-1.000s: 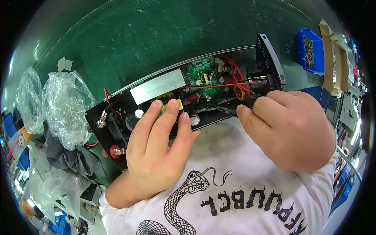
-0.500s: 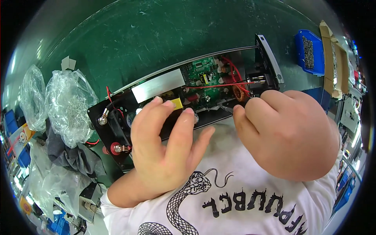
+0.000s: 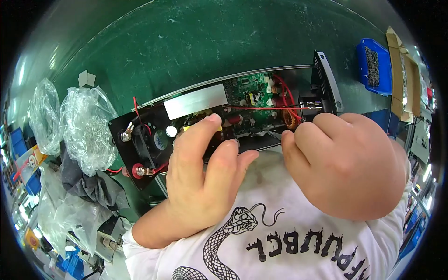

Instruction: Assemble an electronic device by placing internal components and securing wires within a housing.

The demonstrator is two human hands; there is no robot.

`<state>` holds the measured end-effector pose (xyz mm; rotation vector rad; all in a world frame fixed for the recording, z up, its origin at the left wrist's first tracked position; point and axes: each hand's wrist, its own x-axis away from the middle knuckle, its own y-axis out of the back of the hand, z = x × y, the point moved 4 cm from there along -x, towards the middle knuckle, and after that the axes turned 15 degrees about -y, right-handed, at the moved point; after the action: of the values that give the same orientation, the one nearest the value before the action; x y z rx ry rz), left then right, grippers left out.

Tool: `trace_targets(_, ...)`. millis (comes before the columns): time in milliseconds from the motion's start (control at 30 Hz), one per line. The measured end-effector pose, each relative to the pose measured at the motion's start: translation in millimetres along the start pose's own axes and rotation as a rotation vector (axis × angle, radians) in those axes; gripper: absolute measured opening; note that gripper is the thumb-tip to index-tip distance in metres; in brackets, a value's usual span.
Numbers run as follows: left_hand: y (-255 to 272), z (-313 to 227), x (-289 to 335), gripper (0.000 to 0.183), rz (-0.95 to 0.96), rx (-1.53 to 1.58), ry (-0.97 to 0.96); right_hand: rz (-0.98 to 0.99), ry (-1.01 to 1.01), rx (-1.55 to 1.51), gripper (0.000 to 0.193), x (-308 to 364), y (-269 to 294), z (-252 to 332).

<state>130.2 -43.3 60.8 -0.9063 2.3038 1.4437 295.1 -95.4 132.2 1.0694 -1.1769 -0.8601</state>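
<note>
An opened long black electronic unit (image 3: 126, 158) lies tilted across the bench before me. It has a green circuit board (image 3: 257, 105), a flat silver plate (image 3: 196, 101), a fan (image 3: 159, 139), red wires (image 3: 266, 108) and a copper coil (image 3: 291, 121). My left hand (image 3: 198, 175) rests over its near edge, fingers apart, covering part of a yellow component (image 3: 189, 128). At the near right corner, beside the end panel (image 3: 330, 80), my right hand (image 3: 345, 163) is closed. Whatever its fingers grip is hidden behind the knuckles.
Clear plastic bags (image 3: 88, 128) of small parts lie at the left, beside dark grey cloth (image 3: 88, 182). A blue bin (image 3: 374, 67) of screws and an open cardboard box (image 3: 401, 77) stand at the far right. Green bench top (image 3: 200, 42) stretches beyond the unit.
The whole view has shifted slightly. My left fingers have moved a little rightward over the unit and cover more of the yellow component. My right hand stays closed at the same corner.
</note>
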Motion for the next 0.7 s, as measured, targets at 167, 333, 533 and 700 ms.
trace_targets(167, -2, 3, 3, 0.046, 0.008, 0.029, -0.012, 0.027, -0.023, -0.031, 0.006, 1, 0, -2)
trace_targets(333, 11, 3, 7, 0.054, 0.014, 0.005, 0.006, -0.049, -0.044, -0.040, 0.006, 4, -5, 4)
trace_targets(533, 87, 19, 29, 0.048, -0.100, -0.371, -0.163, -0.188, -0.168, -0.181, 0.016, 25, -5, -15)
trace_targets(700, 88, 63, 69, 0.045, -0.401, 0.097, 0.508, -0.246, -0.182, -0.405, 0.025, 34, -4, -18)
